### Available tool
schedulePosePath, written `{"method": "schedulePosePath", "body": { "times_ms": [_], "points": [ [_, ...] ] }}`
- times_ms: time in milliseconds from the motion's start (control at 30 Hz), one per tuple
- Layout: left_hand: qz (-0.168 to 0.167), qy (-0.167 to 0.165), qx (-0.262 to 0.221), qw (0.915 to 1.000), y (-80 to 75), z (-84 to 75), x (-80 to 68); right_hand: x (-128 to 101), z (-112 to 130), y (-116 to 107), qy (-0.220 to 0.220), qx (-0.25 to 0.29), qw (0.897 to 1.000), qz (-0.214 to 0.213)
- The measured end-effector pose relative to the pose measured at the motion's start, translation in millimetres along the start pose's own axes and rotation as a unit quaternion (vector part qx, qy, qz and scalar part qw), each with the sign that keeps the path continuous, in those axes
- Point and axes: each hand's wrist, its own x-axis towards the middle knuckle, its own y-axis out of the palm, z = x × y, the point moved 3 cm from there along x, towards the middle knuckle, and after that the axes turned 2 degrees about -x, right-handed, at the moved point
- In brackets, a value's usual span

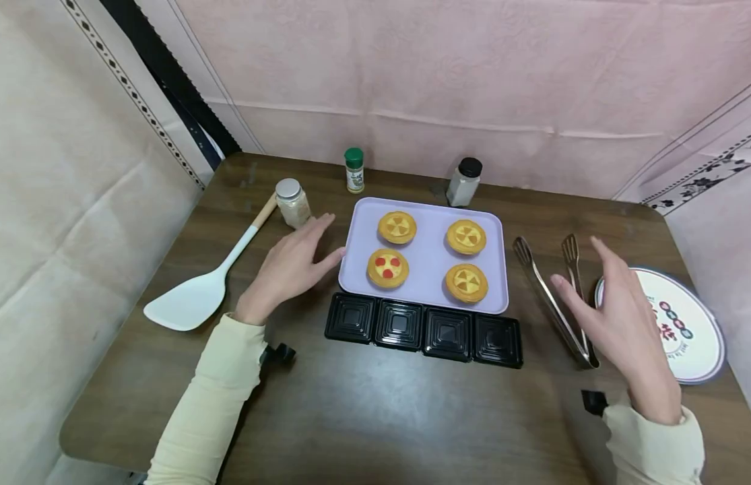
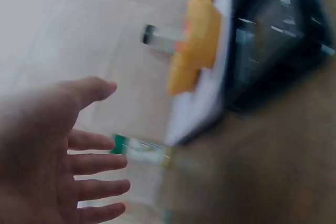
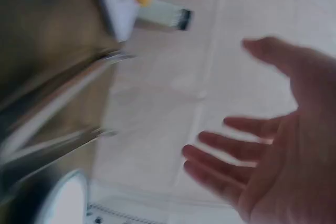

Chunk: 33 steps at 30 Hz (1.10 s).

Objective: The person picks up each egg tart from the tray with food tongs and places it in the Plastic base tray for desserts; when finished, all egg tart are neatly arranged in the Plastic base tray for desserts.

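Wooden table (image 1: 363,411): 4 round tarts (image 1: 388,267), rectangular tray (image 1: 432,259).

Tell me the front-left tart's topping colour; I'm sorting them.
Red dots on the tart, clearest in the head view.

Soft, even light fills the head view, sharp at the centre, with bowed edges and faint shadows under the forearms. Both wrist views are heavily motion-blurred and washed pale.

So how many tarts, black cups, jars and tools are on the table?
Tarts: 4, on the tray
Black cups: 4
Jars: 3
Tools: 2, spatula and tongs
Total: 13
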Motion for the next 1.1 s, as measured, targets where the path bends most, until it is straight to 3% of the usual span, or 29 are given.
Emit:
{"method": "schedulePosePath", "body": {
  "times_ms": [167,333,600,800,1100],
  "points": [
    [0.033,-0.003,-0.117,0.9926,23.3,27.6,-0.1,-21.8,-27.8,14.7,0.022,0.0,1.0,0.021],
    [0.051,0.032,-0.164,0.9846,41.6,47.3,-3.2,-26.7,-40.1,31.5,0.023,-0.017,0.999,0.043],
    [0.045,0.063,-0.157,0.9845,55.8,55.2,-8.0,-20.7,-40.2,42.8,0.064,-0.09,0.991,0.069],
    [0.045,0.061,-0.151,0.9857,60.6,51.3,-5.2,-19.5,-41.2,45.9,0.075,-0.091,0.989,0.092],
    [0.034,0.073,-0.136,0.9874,64.0,48.9,-2.1,-17.7,-48.8,50.2,0.08,-0.097,0.988,0.092]
  ]
}}
